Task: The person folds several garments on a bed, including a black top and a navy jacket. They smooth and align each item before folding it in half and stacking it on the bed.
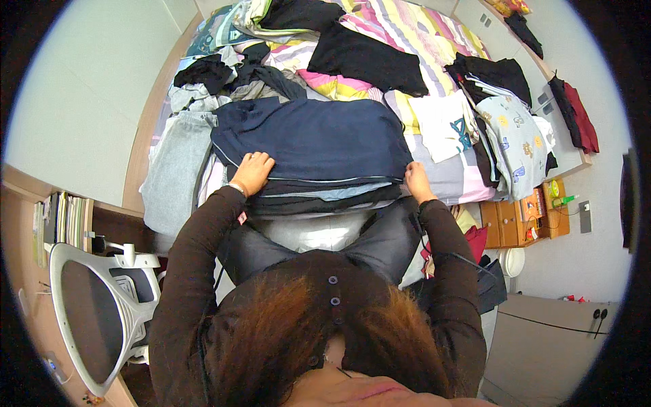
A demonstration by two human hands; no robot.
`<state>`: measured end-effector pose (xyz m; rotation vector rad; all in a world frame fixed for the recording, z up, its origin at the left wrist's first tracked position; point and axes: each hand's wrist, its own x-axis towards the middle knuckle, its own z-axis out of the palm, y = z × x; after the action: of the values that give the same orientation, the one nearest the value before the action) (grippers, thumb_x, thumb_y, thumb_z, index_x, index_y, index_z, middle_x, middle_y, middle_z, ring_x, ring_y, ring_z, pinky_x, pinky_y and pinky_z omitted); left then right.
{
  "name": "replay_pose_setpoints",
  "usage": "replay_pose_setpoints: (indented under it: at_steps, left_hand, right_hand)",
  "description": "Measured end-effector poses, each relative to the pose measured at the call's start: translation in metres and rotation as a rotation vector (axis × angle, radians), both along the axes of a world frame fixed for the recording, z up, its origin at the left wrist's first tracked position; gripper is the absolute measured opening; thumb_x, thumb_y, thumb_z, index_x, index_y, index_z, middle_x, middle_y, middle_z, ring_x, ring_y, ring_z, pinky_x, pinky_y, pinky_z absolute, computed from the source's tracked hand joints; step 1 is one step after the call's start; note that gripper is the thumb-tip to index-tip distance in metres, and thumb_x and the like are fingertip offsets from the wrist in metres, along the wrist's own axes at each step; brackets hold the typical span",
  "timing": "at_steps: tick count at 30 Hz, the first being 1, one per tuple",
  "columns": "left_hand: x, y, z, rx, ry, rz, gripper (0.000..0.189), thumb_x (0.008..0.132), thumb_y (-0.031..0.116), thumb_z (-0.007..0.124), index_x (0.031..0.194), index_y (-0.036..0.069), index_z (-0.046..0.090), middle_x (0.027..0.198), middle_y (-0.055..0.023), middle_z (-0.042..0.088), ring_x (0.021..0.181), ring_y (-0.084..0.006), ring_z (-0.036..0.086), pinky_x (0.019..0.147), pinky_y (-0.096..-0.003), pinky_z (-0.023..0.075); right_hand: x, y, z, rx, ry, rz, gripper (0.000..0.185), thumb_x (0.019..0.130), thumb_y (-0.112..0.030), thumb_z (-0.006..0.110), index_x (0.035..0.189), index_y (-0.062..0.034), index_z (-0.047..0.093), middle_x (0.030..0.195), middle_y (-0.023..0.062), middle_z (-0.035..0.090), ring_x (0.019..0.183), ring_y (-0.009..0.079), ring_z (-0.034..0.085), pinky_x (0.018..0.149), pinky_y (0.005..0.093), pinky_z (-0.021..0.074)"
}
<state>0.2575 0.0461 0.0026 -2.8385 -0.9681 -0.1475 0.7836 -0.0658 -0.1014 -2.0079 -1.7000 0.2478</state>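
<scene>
A dark navy garment (325, 135) with thin pale piping along its near edge lies spread across a stack of folded clothes (315, 199) at the bed's front. At its near left corner, my left hand (253, 172) has its fingers over the cloth, thumb hidden. My right hand (418, 180) pinches the near right corner. Left of the navy garment hang grey trousers (175, 168) over the bed edge. A white printed T-shirt (443, 124) lies to its right, and a black garment (368, 58) is spread beyond it.
Crumpled clothes (203, 76) lie at the back left. A clothes pile with a patterned light-blue garment (519, 145) stands on the right of the striped bedspread (432, 25). A mesh-backed chair (96, 315) is behind on the left; a wooden drawer unit (501, 224) stands right.
</scene>
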Motion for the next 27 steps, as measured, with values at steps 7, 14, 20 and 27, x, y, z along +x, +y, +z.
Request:
replay_pose_setpoints:
  at_steps: [7, 14, 20, 27]
  left_hand:
    - [0.017, -0.002, 0.002, -0.056, -0.143, 0.168, 0.015, 0.078, 0.005, 0.058, 0.093, 0.006, 0.056, 0.084, -0.0129, 0.058, 0.087, -0.0334, 0.059, 0.077, -0.0452, 0.0472]
    - [0.02, -0.007, 0.053, 0.071, -0.348, 0.042, 0.012, 0.072, 0.005, 0.058, 0.083, 0.005, 0.053, 0.077, -0.014, 0.056, 0.075, -0.0356, 0.058, 0.065, -0.0465, 0.0478]
    - [0.063, -0.047, 0.024, -0.166, -0.121, -0.261, 0.026, 0.073, 0.01, 0.063, 0.098, 0.007, 0.057, 0.09, -0.0109, 0.056, 0.088, -0.0307, 0.059, 0.076, -0.0419, 0.0474]
    - [0.07, -0.046, 0.005, -0.348, 0.087, -0.193, 0.026, 0.075, 0.009, 0.063, 0.099, 0.004, 0.056, 0.096, -0.0156, 0.062, 0.089, -0.0355, 0.064, 0.075, -0.0452, 0.0525]
  right_hand:
    - [0.0, 0.034, -0.024, -0.271, 1.502, -0.578, 0.049, 0.092, -0.037, 0.062, 0.122, 0.0013, 0.056, 0.124, 0.0168, 0.06, 0.108, 0.0333, 0.06, 0.075, 0.0473, 0.0516]
    - [0.031, 0.039, 0.095, 0.439, 1.411, -0.393, 0.038, 0.085, -0.005, 0.061, 0.122, 0.0, 0.054, 0.116, 0.0145, 0.063, 0.1, 0.0262, 0.063, 0.085, 0.0394, 0.0523]
    - [0.083, -0.008, 0.089, 0.511, 1.378, -0.554, 0.043, 0.085, 0.003, 0.057, 0.127, -0.0021, 0.048, 0.114, 0.0159, 0.062, 0.099, 0.0298, 0.063, 0.087, 0.0418, 0.053]
    - [0.074, -0.001, 0.018, -0.049, 0.435, -0.842, 0.046, 0.074, 0.0, 0.066, 0.116, 0.0112, 0.052, 0.111, 0.0284, 0.061, 0.099, 0.042, 0.063, 0.087, 0.0428, 0.0513]
